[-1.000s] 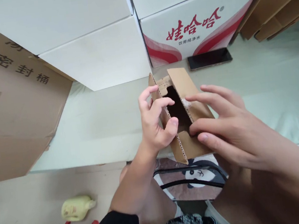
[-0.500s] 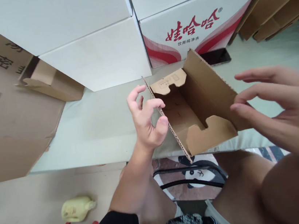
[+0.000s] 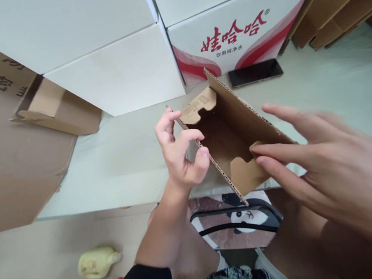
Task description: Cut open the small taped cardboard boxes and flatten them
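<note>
A small brown corrugated cardboard box (image 3: 228, 120), unfolded into an open shell with its flaps up, stands on the pale green table (image 3: 123, 157) in front of me. My left hand (image 3: 181, 154) pinches the box's left wall between thumb and curled fingers. My right hand (image 3: 326, 166) has its fingers stretched out, the tips pressing on the box's right wall and near flap.
Large white cartons (image 3: 115, 71) and a carton with red lettering (image 3: 233, 32) stand behind the box. A black phone (image 3: 254, 73) lies before them. Brown cardboard (image 3: 55, 111) lies at the left, more at the top right. A panda-print stool (image 3: 241, 219) is below.
The flattened box has been pulled open into a wide shell. My right hand swung out to the right, then came back in against the right wall. The view shifted slightly.
</note>
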The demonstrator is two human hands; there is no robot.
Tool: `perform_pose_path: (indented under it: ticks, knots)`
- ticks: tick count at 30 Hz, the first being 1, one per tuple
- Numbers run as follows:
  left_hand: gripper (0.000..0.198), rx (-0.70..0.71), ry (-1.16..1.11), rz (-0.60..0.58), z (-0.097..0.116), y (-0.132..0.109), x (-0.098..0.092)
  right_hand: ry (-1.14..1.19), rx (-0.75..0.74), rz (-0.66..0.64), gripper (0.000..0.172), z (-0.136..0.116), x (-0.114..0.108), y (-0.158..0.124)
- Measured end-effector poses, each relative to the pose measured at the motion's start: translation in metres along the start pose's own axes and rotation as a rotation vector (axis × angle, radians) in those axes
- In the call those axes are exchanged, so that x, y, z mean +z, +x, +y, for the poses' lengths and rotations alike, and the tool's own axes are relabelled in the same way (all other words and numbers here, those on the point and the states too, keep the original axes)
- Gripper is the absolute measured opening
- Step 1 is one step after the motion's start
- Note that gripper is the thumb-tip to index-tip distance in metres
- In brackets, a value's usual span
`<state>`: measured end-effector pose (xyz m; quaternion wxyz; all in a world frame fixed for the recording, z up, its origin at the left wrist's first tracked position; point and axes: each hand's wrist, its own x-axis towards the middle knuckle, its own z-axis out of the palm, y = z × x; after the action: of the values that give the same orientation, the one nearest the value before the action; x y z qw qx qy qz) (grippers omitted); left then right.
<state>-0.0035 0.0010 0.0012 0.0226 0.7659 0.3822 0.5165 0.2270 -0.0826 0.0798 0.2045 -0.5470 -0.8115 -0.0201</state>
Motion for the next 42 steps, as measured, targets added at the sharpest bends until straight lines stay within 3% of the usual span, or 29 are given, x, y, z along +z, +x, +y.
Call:
perform_pose_path:
  ticks: [9,15,21,23,27,30,37,42]
  knots:
    - [0.041,0.026,-0.068,0.028,0.005,0.002,0.001,-0.012,0.031,-0.070,0.042,-0.004,0.014,0.007]
    - [0.036,0.087,-0.082,0.054,0.012,0.007,-0.006,0.100,0.143,0.027,0.052,0.006,0.016,0.013]
    - [0.023,0.032,-0.180,0.002,0.027,0.014,-0.019,0.063,0.212,0.164,0.055,0.017,0.016,0.016]
    - [0.024,-0.032,-0.272,0.029,0.027,0.014,-0.022,0.081,0.202,0.135,0.057,0.020,0.017,0.015]
    - [0.033,-0.337,-0.517,0.051,0.015,0.011,-0.024,0.108,0.184,0.095,0.056,0.023,0.015,0.013]
    - [0.037,-0.414,-0.487,0.028,-0.004,0.010,-0.025,0.140,0.184,0.111,0.056,0.022,0.011,0.013]
    - [0.054,-0.295,-0.299,-0.297,-0.031,0.007,-0.028,0.172,0.170,0.095,0.050,0.023,0.006,0.013]
    - [0.060,-0.243,-0.257,-0.383,-0.032,0.007,-0.032,0.187,0.169,0.116,0.043,0.025,0.003,0.010]
